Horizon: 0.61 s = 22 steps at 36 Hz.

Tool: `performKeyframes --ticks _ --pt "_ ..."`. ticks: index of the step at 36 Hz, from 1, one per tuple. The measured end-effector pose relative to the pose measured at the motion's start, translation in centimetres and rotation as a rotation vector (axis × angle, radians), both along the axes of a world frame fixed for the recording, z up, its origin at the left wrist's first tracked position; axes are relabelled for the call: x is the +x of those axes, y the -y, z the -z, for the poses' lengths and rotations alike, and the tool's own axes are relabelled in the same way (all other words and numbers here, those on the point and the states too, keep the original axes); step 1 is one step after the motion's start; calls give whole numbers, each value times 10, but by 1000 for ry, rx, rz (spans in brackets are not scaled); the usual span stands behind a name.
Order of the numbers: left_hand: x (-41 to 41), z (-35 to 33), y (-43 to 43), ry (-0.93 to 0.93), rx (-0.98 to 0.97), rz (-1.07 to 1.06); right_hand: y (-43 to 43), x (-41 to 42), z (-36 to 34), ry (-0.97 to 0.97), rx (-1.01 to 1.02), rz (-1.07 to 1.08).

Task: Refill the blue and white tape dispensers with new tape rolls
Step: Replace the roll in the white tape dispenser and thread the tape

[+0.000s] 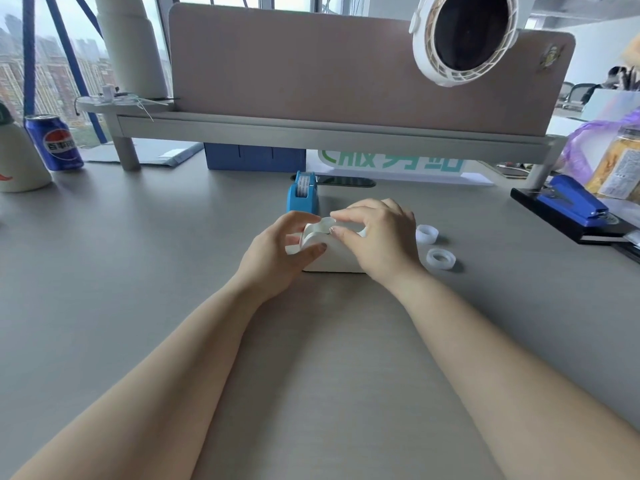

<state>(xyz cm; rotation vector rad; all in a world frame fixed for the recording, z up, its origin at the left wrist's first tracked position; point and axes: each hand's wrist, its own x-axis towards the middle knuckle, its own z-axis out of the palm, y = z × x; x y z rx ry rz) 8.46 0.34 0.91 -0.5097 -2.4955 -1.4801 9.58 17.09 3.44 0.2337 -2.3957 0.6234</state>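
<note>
Head view of a grey desk (138,271) beside a window that looks onto city towers. At centre, a white tape dispenser (332,258) stands on the desk. The left hand (277,252) grips its left end, thumb on the near face and fingers curled over the top. The right hand (377,233) arches over its right half, thumb and forefinger pinched at a white tape roll (320,230) seated in the top. Just behind, a blue tape dispenser (302,197) stands upright with a roll in it, apart from both hands. Two clear tape rolls (434,249) lie on the desk just right of the right hand, one farther back, one nearer. A pinkish partition panel (294,64) rises on a raised shelf (311,129) at the back of the desk; a white fan (464,38) hangs at its upper right. A blue soda can (53,142) stands at far left, a blue stapler (571,202) at far right beside a jar (620,164) in a purple bag.
</note>
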Motion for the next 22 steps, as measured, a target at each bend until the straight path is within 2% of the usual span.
performKeyframes --ticks 16,22 --pt "3 1 -5 -37 -4 -11 11 7 -4 64 -256 36" --pt "6 -1 -7 -49 -33 -26 11 6 -8 203 -393 38"
